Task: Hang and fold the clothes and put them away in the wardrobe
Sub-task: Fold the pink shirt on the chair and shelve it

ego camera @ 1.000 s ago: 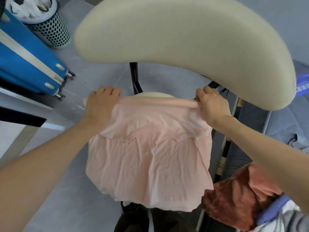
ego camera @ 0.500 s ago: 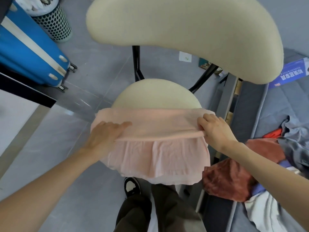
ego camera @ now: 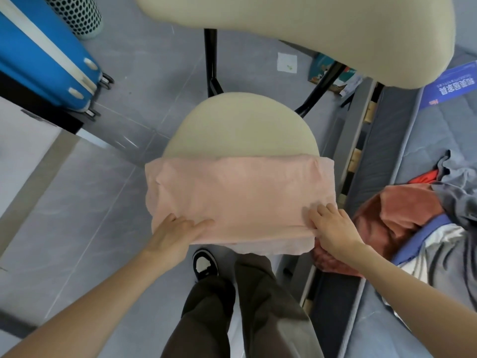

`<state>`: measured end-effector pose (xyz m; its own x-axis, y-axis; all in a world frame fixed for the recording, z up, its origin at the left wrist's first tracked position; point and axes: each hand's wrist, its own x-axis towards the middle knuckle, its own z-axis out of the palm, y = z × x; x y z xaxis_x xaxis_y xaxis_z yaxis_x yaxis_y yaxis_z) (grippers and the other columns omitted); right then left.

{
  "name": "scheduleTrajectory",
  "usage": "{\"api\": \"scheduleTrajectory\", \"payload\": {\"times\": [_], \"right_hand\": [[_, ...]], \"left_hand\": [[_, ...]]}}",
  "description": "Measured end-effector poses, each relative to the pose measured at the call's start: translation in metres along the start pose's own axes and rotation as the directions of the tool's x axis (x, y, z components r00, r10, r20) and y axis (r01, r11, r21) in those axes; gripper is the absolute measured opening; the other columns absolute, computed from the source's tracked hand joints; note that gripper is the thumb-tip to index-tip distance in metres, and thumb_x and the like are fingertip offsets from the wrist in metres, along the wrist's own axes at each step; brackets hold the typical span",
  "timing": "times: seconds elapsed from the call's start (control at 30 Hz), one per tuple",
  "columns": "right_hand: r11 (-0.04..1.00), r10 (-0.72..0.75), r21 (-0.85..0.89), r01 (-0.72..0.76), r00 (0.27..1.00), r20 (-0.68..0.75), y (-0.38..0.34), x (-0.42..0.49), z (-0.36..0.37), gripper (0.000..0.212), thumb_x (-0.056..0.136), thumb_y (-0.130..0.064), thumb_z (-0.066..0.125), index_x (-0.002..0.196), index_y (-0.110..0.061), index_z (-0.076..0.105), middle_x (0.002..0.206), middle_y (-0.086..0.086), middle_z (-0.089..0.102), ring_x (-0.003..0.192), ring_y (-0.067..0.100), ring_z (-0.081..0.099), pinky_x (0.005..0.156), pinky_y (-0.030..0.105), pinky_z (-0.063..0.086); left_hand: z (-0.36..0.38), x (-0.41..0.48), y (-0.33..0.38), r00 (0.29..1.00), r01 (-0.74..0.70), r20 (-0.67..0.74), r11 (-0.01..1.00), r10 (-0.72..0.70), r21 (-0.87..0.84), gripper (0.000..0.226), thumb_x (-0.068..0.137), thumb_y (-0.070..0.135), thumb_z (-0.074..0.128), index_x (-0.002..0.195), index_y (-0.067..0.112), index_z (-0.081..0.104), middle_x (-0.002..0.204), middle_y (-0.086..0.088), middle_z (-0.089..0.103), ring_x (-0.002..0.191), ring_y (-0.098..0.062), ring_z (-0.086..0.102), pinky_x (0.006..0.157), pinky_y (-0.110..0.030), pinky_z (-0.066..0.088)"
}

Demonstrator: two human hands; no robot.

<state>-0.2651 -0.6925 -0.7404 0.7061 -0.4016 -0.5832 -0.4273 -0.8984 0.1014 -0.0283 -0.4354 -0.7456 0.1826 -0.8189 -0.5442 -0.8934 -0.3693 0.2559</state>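
A pale pink garment (ego camera: 232,197) lies folded over on the front half of the cream chair seat (ego camera: 240,125), with its near edge hanging off the front. My left hand (ego camera: 175,233) holds the near left corner, thumb on top of the cloth. My right hand (ego camera: 333,228) holds the near right corner, fingers on top of the fold. On the bed at the right sit a rust-red garment (ego camera: 397,218), a grey garment (ego camera: 456,187) and a white and blue one (ego camera: 433,244).
The chair's cream backrest (ego camera: 296,29) fills the top of the view. A blue suitcase (ego camera: 44,55) and a perforated bin (ego camera: 77,14) stand at the upper left. My legs and one shoe (ego camera: 205,262) are on the grey tile floor below the seat.
Both hands have drawn the garment's far edge toward me, doubling it over on the seat. It hung long over the front before and now is a short folded band.
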Motion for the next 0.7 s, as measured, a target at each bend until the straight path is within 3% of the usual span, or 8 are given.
{"api": "scheduleTrajectory", "payload": {"times": [0.1,0.23,0.33,0.43,0.5,0.57,0.63,0.7], "right_hand": [[0.998,0.041,0.03,-0.047,0.983,0.176,-0.013,-0.001,-0.005,0.062,0.083,-0.012,0.055,0.139,-0.014,0.028,0.136,0.007,0.035,0.121,0.028,0.036,0.097,0.036,0.037],[0.939,0.07,0.341,-0.046,0.996,-0.057,-0.045,0.004,-0.014,0.048,0.084,-0.006,0.051,0.13,-0.015,0.044,0.146,0.005,0.035,0.133,0.026,0.031,0.11,0.034,0.028],[0.893,0.067,0.449,0.042,0.972,-0.224,-0.077,0.024,-0.012,0.059,0.087,-0.002,0.047,0.144,-0.017,0.037,0.159,0.004,0.019,0.148,0.025,0.012,0.12,0.033,0.001],[0.88,0.081,0.473,0.051,0.964,-0.254,-0.102,0.056,-0.011,0.07,0.087,0.0,0.035,0.153,-0.017,0.02,0.162,0.002,0.004,0.15,0.023,-0.003,0.119,0.036,-0.009],[0.869,0.086,0.492,0.057,0.961,-0.263,-0.11,0.079,-0.011,0.067,0.088,-0.01,0.017,0.154,-0.017,0.016,0.162,0.003,0.003,0.149,0.023,-0.004,0.121,0.041,-0.004],[0.881,0.07,0.469,0.063,0.963,-0.26,-0.109,0.1,-0.005,0.066,0.089,-0.02,0.007,0.154,-0.017,0.018,0.162,0.004,0.007,0.149,0.023,0.001,0.121,0.045,0.001],[0.921,0.027,0.382,0.08,0.963,-0.267,-0.097,0.114,0.004,0.058,0.096,-0.028,0.015,0.153,-0.023,0.023,0.161,0.005,0.015,0.149,0.026,0.011,0.12,0.047,0.004],[0.956,0.028,0.289,0.053,0.962,-0.27,-0.073,0.121,0.014,0.053,0.1,-0.04,0.02,0.152,-0.035,0.019,0.162,0.002,0.01,0.149,0.026,0.007,0.117,0.052,-0.004]], "left_hand": [[0.007,0.004,0.001,0.994,0.027,0.105,0.998,-0.021,-0.051,0.065,0.088,0.024,0.057,0.145,0.034,0.028,0.127,0.004,0.047,0.118,-0.02,0.045,0.092,-0.03,0.033],[0.012,0.019,0.011,0.949,-0.041,-0.314,0.998,0.025,-0.045,0.024,0.076,0.02,0.072,0.099,0.018,0.066,0.094,0.002,0.053,0.088,-0.019,0.052,0.071,-0.028,0.04],[0.008,0.046,0.027,0.874,-0.009,-0.481,0.987,-0.071,-0.162,0.04,0.078,0.002,0.066,0.116,0.011,0.062,0.114,-0.004,0.057,0.108,-0.025,0.053,0.094,-0.041,0.045],[0.004,0.077,0.04,0.875,0.061,-0.455,0.97,-0.166,-0.236,0.059,0.086,0.0,0.052,0.144,0.008,0.04,0.15,-0.006,0.038,0.141,-0.028,0.03,0.117,-0.049,0.021],[0.009,0.096,0.043,0.895,0.104,-0.402,0.968,-0.192,-0.229,0.06,0.091,0.005,0.04,0.15,0.009,0.027,0.158,-0.004,0.022,0.147,-0.024,0.015,0.119,-0.049,0.012],[0.019,0.115,0.038,0.913,0.093,-0.386,0.988,-0.133,-0.12,0.058,0.091,0.011,0.042,0.148,0.009,0.031,0.157,-0.005,0.026,0.146,-0.023,0.022,0.118,-0.05,0.016],[0.029,0.127,0.023,0.929,0.094,-0.356,0.995,-0.1,-0.032,0.061,0.092,0.024,0.053,0.148,0.015,0.033,0.156,-0.005,0.028,0.144,-0.022,0.025,0.116,-0.054,0.012],[0.035,0.128,0.005,0.929,0.15,-0.341,0.989,-0.143,-0.005,0.06,0.096,0.047,0.034,0.151,0.029,0.017,0.16,0.001,0.01,0.147,-0.016,0.01,0.111,-0.061,-0.005]]}}
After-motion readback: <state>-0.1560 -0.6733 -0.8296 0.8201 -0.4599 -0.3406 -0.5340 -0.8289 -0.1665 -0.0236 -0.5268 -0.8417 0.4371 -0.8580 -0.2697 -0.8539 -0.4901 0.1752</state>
